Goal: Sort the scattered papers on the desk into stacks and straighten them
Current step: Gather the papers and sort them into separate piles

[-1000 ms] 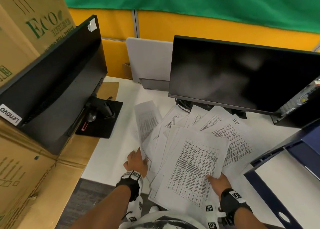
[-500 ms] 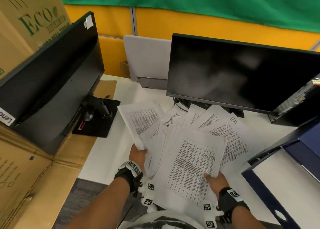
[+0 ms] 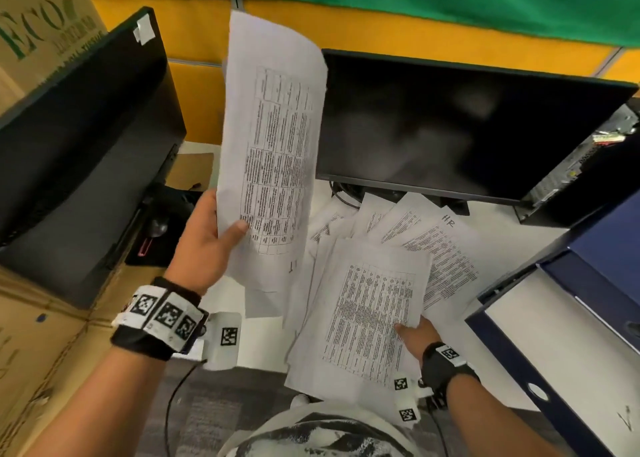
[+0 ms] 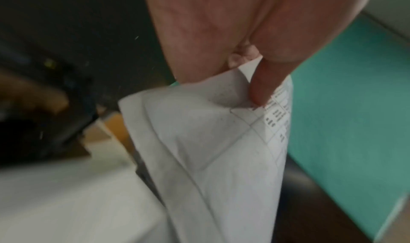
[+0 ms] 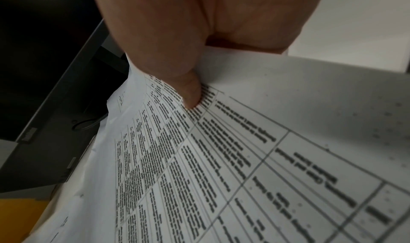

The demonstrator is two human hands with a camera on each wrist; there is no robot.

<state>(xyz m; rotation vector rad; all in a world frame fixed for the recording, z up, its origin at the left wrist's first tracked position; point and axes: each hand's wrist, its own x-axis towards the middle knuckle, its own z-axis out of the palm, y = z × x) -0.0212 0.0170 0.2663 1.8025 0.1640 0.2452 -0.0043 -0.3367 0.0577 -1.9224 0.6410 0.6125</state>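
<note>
A: Left hand [image 3: 204,238] status?
B: It pinches a white printed table sheet [image 3: 273,145], raised upright above the white desk's [image 3: 239,339] left part

A: Right hand [image 3: 417,335]?
B: Thumb grips the fanned stack of printed white papers [image 3: 367,318] at the front edge
</note>
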